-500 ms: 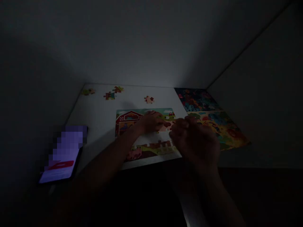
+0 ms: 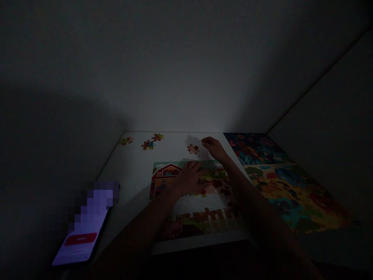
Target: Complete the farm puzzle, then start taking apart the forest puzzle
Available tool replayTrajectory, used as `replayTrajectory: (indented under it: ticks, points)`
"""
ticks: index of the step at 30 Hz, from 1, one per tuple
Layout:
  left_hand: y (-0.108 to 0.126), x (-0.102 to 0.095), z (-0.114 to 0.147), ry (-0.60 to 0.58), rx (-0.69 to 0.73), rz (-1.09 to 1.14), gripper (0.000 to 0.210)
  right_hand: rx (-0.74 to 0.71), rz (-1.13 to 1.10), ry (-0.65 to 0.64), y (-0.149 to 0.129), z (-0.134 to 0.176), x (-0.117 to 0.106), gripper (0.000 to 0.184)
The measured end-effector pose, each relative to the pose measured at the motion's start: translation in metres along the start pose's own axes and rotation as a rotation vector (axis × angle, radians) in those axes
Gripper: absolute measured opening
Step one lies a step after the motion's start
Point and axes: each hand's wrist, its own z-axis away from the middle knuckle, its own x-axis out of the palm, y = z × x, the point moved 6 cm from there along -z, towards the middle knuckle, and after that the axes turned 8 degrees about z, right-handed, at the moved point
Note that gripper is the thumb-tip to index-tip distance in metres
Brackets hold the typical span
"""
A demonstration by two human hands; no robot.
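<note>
A farm jigsaw puzzle [image 2: 166, 171] with a red barn lies partly assembled on the white table, a bare gap across its middle. My left hand [image 2: 190, 179] rests on its upper middle, fingers spread and pointing away. Past the puzzle's far edge, my right hand [image 2: 214, 147] hovers with bent fingers, just right of a loose puzzle piece [image 2: 192, 149] with pink and brown patches. A small space separates the fingertips from that piece. Nothing shows in the right hand. My right forearm hides part of the puzzle's right side.
Several loose puzzle pieces [image 2: 148, 145] lie at the table's far left. At the right are a dark blue picture puzzle [image 2: 253, 147] and a yellow animal puzzle [image 2: 282, 190]. A lit phone [image 2: 84, 233] stands at the left front. Walls rise behind the table; light is dim.
My right hand has moved from near the puzzle's right side to beyond its far edge, by the loose piece. My left hand has spread its fingers over the puzzle. The view has tilted up.
</note>
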Motion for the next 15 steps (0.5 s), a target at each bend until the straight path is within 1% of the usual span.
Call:
replayTrajectory:
  ticks: [3,6,8,10,13,15]
  points:
    - [0.0,0.0,0.001,-0.001,0.007,0.017,0.047,-0.105,0.168,-0.009,0.0,-0.011,0.026,0.028]
    - [0.0,-0.001,0.001,-0.019,0.014,0.037,0.041,-0.17,0.312,0.02,0.003,-0.008,0.041,0.031]
    - [-0.001,-0.002,0.0,-0.015,0.007,0.055,0.037,-0.202,0.364,0.021,0.006,-0.004,0.045,0.031]
    - [-0.005,-0.003,0.0,-0.009,-0.017,0.056,0.037,-0.231,0.362,0.018,0.008,-0.001,0.046,0.033]
    - [-0.018,-0.008,0.002,0.01,-0.098,0.031,0.042,-0.239,0.345,0.026,0.013,-0.001,0.045,0.035]
    - [-0.03,-0.013,0.005,0.033,-0.175,0.02,0.044,-0.238,0.35,0.025,0.014,-0.002,0.045,0.034]
